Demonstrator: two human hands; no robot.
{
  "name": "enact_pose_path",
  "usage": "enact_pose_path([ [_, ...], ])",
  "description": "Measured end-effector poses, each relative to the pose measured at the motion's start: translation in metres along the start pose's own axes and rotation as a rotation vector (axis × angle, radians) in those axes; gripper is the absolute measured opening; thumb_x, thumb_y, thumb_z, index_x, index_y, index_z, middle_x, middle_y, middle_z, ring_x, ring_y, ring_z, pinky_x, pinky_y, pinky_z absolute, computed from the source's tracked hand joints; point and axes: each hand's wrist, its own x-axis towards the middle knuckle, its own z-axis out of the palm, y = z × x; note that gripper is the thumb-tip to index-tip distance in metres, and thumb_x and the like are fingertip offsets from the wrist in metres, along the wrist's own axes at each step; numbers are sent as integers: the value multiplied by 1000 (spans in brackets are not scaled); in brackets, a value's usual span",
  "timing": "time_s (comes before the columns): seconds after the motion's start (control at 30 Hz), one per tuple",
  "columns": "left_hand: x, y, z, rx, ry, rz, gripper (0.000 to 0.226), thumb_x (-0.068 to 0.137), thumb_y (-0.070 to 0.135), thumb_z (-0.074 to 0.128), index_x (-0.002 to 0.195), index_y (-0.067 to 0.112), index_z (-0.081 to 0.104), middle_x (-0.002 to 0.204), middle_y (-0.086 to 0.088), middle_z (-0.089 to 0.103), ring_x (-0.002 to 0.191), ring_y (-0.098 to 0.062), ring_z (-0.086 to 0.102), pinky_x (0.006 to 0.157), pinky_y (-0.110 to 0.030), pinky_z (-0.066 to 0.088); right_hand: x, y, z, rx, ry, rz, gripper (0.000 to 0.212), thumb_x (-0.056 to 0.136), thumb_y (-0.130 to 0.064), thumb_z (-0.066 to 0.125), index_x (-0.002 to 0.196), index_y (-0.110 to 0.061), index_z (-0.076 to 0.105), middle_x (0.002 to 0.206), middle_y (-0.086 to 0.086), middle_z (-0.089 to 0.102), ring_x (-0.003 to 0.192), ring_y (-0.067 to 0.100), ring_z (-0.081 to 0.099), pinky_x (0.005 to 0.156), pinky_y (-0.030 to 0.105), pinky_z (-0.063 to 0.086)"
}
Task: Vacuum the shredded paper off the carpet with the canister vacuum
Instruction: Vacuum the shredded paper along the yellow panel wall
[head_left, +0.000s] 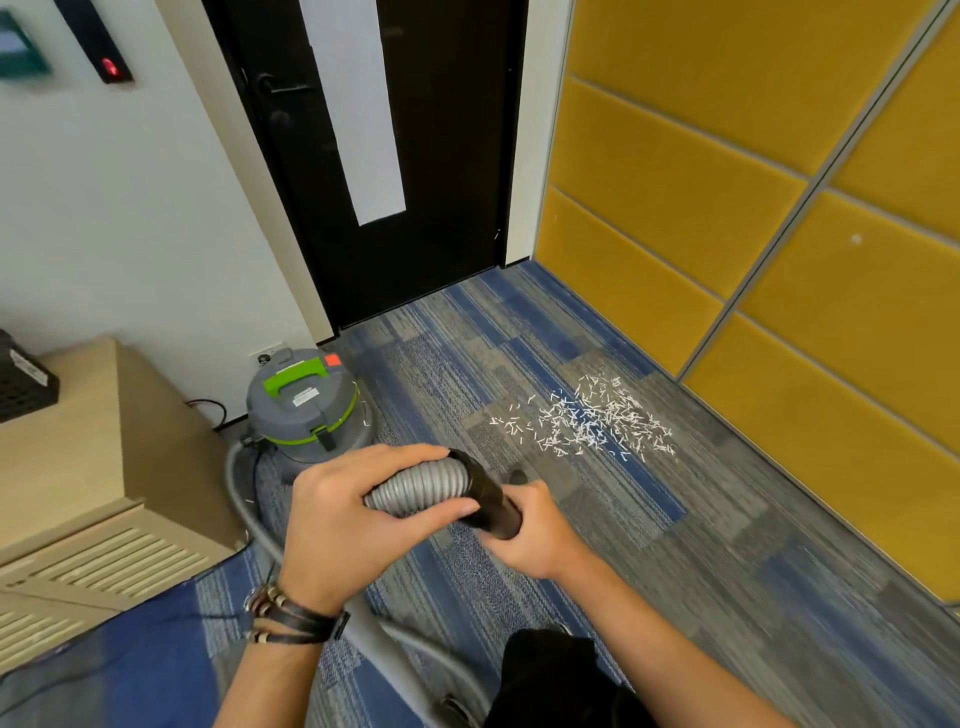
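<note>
A patch of white shredded paper lies on the blue and grey striped carpet, near the yellow wall. The grey canister vacuum with a green handle stands by the white wall at the left. Its ribbed grey hose runs up into a black tube. My left hand grips the ribbed hose end. My right hand grips the black tube just beyond it. The tube's far end is hidden behind my right hand.
A black door closes the far end. Yellow padded wall panels line the right side. A beige cabinet with vent slats stands at the left. The vacuum's power cord runs along the white wall. Grey hose loops across the carpet near me.
</note>
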Motion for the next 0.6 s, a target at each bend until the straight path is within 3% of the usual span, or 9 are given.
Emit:
enact_pose_path([
  [0.2, 16, -5, -1, 68, 46, 30, 43, 75, 51, 89, 105, 21, 83, 90, 9, 78, 80, -9, 74, 77, -36, 60, 18, -1, -12, -29, 5, -25, 32, 69, -15, 71, 62, -38, 50, 51, -16, 51, 45, 6, 48, 50, 17, 35],
  [0.3, 31, -12, 6, 104, 43, 9, 43, 74, 49, 91, 106, 22, 83, 94, 10, 78, 85, -7, 74, 80, -37, 61, 44, 3, -17, -12, -18, -31, 26, 71, -18, 71, 65, -36, 53, 53, -14, 53, 46, 6, 50, 49, 22, 39],
  [0.47, 61, -29, 35, 155, -27, -52, 44, 76, 57, 87, 109, 29, 82, 103, 16, 78, 94, -2, 73, 84, -37, 61, 93, 17, -28, 1, -82, 5, 40, 76, -3, 72, 66, -37, 52, 54, -15, 52, 47, 3, 49, 51, 21, 38],
  [0.6, 85, -35, 46, 133, -52, -96, 46, 73, 62, 85, 108, 32, 81, 104, 20, 77, 95, 2, 73, 85, -38, 62, 108, 29, -36, 9, -99, 38, 41, 76, -2, 73, 64, -35, 52, 52, -20, 56, 47, 1, 50, 51, 17, 38],
])
